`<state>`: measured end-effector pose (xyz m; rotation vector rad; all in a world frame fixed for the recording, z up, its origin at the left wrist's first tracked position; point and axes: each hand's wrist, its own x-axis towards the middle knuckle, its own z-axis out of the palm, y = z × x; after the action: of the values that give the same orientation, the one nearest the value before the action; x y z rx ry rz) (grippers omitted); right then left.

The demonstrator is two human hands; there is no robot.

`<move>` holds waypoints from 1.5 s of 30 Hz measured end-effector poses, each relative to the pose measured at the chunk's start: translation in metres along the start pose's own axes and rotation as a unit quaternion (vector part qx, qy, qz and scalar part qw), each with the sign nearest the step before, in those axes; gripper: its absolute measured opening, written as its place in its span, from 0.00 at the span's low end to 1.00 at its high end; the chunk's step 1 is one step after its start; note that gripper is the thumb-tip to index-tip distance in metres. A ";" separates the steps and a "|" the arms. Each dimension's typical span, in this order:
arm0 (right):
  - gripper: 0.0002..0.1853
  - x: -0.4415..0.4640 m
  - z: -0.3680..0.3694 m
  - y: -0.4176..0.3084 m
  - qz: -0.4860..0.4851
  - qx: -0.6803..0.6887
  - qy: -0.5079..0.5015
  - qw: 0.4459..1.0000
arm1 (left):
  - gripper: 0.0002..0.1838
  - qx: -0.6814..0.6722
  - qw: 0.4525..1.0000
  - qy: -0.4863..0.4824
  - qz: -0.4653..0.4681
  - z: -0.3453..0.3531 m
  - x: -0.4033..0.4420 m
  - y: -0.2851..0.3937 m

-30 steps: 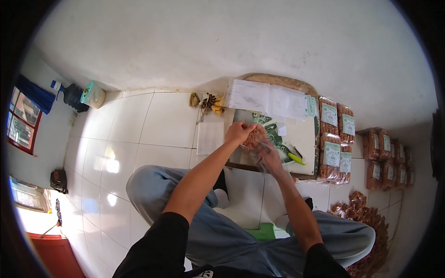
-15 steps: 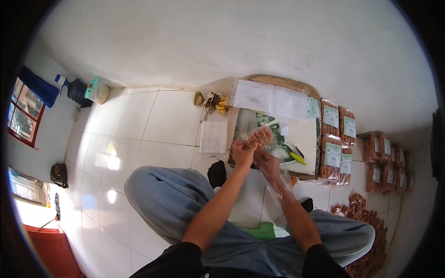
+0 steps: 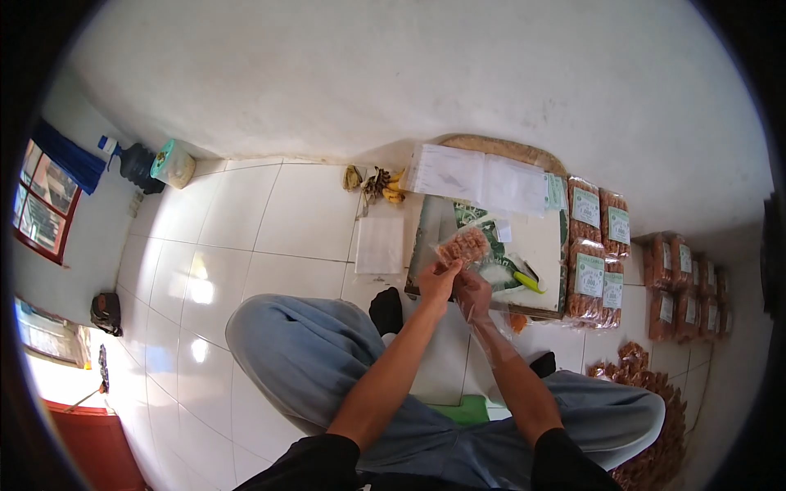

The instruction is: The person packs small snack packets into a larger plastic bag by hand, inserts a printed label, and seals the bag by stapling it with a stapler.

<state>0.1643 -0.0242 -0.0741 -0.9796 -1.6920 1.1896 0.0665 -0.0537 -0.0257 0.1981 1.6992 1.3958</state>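
Note:
A clear plastic bag of brown, lumpy snack pieces [image 3: 463,245] is held over the low table [image 3: 540,260]. My left hand [image 3: 438,282] grips its near left edge with the fingers closed. Close beside it, my right hand [image 3: 472,293] is closed on the same bag's near end. Loose clear film [image 3: 496,342] lies along my right wrist and forearm. On the tabletop to the right is a yellow-green handled tool [image 3: 528,282]; its exact kind is unclear. A small white slip [image 3: 503,231] lies behind the bag.
Flat clear bags [image 3: 483,176] lie at the table's back, with green labels [image 3: 555,192] beside them. Packed, labelled snack bags [image 3: 587,274] stand to the right, with more [image 3: 684,286] beyond. Loose brown snacks [image 3: 655,409] lie by my right knee. Bananas [image 3: 393,188] sit back left.
Both hands stay on the snack bag, which has shifted slightly right and tilted. My left hand has moved a little to the right, closer to my right hand.

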 end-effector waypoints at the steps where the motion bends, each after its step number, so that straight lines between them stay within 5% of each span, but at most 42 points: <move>1: 0.12 0.002 -0.002 0.003 -0.025 -0.073 -0.024 0.997 | 0.20 0.001 1.000 -0.001 -0.001 0.000 -0.002 0.000; 5: 0.11 0.006 -0.010 -0.007 -0.049 -0.059 -0.017 0.997 | 0.20 -0.024 1.000 -0.007 -0.004 0.002 -0.003 0.000; 8: 0.12 0.007 -0.018 -0.005 0.025 -0.055 -0.126 0.990 | 0.19 -0.042 0.999 -0.023 -0.021 -0.001 0.011 -0.005; 10: 0.12 0.000 -0.011 -0.016 0.112 -0.012 -0.017 0.993 | 0.19 -0.050 0.998 -0.035 -0.035 -0.002 0.010 -0.002; 13: 0.13 -0.004 -0.013 -0.013 0.108 -0.014 0.074 0.991 | 0.19 -0.031 0.999 -0.030 -0.017 -0.001 0.009 -0.002; 19: 0.13 0.006 -0.011 -0.010 0.128 -0.026 0.079 0.988 | 0.20 0.005 1.000 0.010 -0.017 0.006 0.024 -0.016; 22: 0.11 0.006 -0.006 -0.011 0.057 -0.060 0.121 0.989 | 0.22 0.021 0.999 0.007 -0.028 0.005 0.018 -0.003; 25: 0.11 0.008 -0.004 -0.011 0.109 -0.050 0.111 0.987 | 0.21 -0.045 0.993 0.021 -0.103 0.004 0.006 0.012; 36: 0.12 0.008 -0.007 -0.021 0.047 -0.086 0.122 0.988 | 0.24 0.084 0.996 0.025 -0.031 -0.004 0.020 -0.001; 45: 0.11 0.006 -0.009 -0.014 0.014 -0.122 0.082 0.989 | 0.24 0.032 0.999 0.037 0.011 0.003 0.013 -0.008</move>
<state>0.1684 -0.0194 -0.0574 -1.2188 -1.7222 0.9063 0.0638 -0.0462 -0.0396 0.2024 1.8094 1.3810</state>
